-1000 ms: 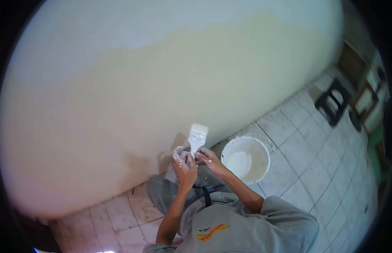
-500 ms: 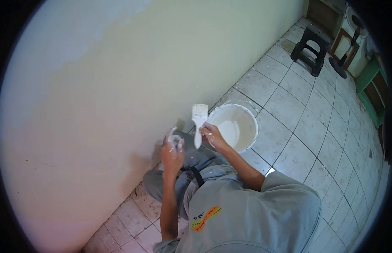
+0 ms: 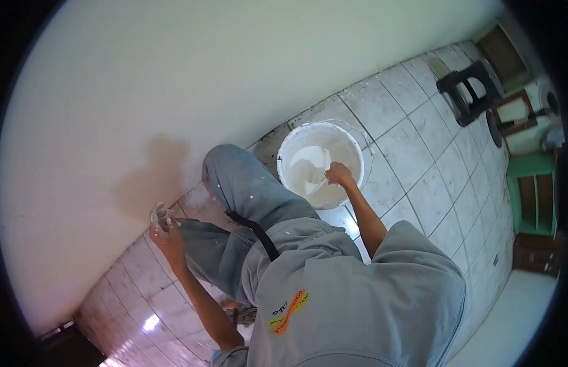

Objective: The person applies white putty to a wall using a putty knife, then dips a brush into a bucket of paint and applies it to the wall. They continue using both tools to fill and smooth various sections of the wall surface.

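Note:
My right hand (image 3: 340,175) is over the near right side of a white bucket (image 3: 285,179), closed on the handle of a paintbrush (image 3: 321,185). The brush reaches down into the bucket, and its bristles are hard to make out against the white paint (image 3: 310,165). Out to the left, near the foot of the wall, my left hand (image 3: 166,225) is raised with its fingers curved and apart. White paint smears its fingers, and I see nothing held in it.
A painted wall (image 3: 223,79) rises along the left, above a tiled floor (image 3: 412,153). My bent knee (image 3: 235,171) is beside the bucket. Farther off are a black stool (image 3: 470,92), a framed panel (image 3: 516,113) and a green shelf (image 3: 531,189).
My right hand has lowered the paintbrush from beside the bucket into it. My left hand has moved away, down and to the left. The view has turned and shifted.

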`<state>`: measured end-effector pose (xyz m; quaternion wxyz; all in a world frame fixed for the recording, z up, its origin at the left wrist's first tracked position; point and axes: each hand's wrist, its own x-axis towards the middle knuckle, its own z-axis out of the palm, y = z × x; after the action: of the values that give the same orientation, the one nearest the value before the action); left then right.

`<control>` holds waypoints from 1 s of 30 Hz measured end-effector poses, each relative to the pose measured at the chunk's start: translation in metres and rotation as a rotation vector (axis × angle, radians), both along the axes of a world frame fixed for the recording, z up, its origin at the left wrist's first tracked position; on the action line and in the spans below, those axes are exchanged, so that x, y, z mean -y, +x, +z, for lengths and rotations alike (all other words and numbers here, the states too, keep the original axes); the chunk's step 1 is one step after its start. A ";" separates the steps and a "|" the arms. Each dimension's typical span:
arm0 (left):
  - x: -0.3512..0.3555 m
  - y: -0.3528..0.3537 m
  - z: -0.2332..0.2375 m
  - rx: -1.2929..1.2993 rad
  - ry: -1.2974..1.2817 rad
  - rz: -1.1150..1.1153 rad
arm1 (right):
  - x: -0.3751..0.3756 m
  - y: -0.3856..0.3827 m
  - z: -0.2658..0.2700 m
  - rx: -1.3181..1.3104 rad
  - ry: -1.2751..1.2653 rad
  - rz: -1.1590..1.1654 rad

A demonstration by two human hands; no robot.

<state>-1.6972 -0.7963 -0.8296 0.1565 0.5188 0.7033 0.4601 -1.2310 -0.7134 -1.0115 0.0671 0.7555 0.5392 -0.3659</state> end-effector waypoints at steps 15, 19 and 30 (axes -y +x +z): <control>0.034 -0.007 0.049 -0.141 -0.193 0.316 | -0.052 0.016 -0.036 -0.061 -0.136 0.250; 0.052 -0.013 0.071 -0.121 -0.048 0.362 | -0.041 0.027 -0.066 0.105 0.169 0.411; 0.039 -0.036 0.091 -0.064 0.022 0.465 | -0.037 0.007 -0.035 0.175 0.310 0.465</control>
<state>-1.7330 -0.8350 -0.7391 0.0185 0.3590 0.8034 0.4747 -1.2235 -0.6767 -1.0465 0.0793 0.6418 0.7394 -0.1874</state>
